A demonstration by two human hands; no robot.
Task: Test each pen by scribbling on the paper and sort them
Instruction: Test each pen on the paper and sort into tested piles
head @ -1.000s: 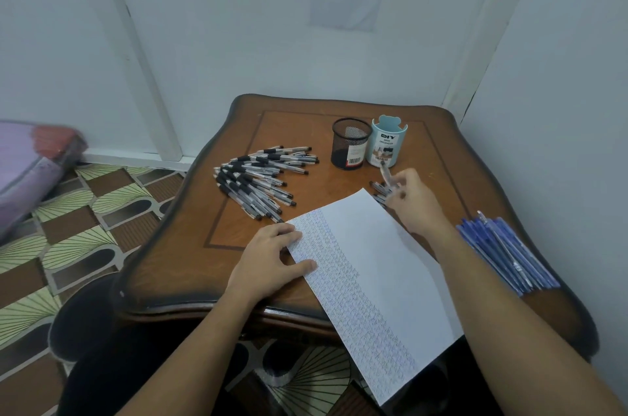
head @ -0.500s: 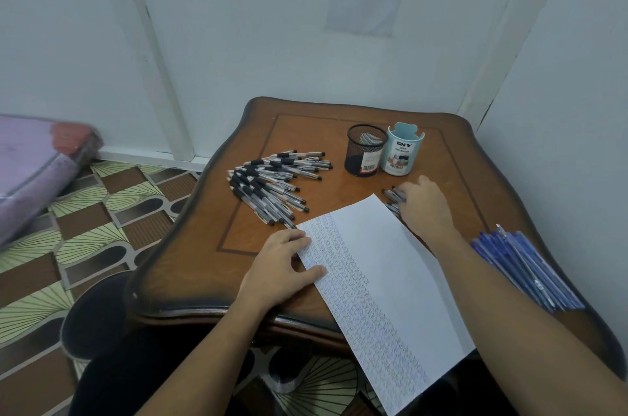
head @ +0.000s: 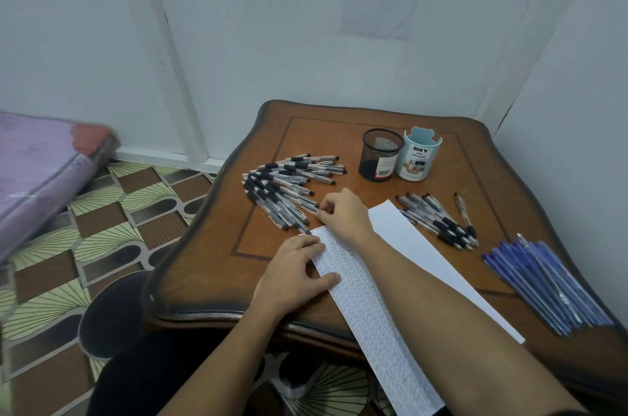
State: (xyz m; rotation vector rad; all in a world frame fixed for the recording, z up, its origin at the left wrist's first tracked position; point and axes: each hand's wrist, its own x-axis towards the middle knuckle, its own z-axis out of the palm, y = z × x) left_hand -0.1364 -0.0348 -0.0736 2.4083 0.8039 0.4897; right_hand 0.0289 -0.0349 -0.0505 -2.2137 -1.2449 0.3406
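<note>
A white paper (head: 402, 247) lies slanted on the wooden table (head: 339, 133), with rows of scribbles along its left strip. My left hand (head: 295, 271) rests flat on the paper's upper left corner, fingers spread and holding nothing. My right hand (head: 343, 211) reaches across the paper to the big fan of black pens (head: 285, 184) on the left. Its thumb and fingers pinch the end of one black pen (head: 311, 206) that still lies at the fan's near edge. A smaller group of black pens (head: 435, 220) lies to the right of the paper.
A black mesh cup (head: 380, 154) and a light blue desk organizer (head: 419, 155) stand side by side at the back. A pile of blue pens (head: 543, 283) lies at the table's right edge. White walls close in behind and on the right. A purple mattress (head: 40, 171) lies on the floor at left.
My right hand left the small group of pens to the right of the paper and crossed over to the left fan of black pens. My left hand stayed on the paper.
</note>
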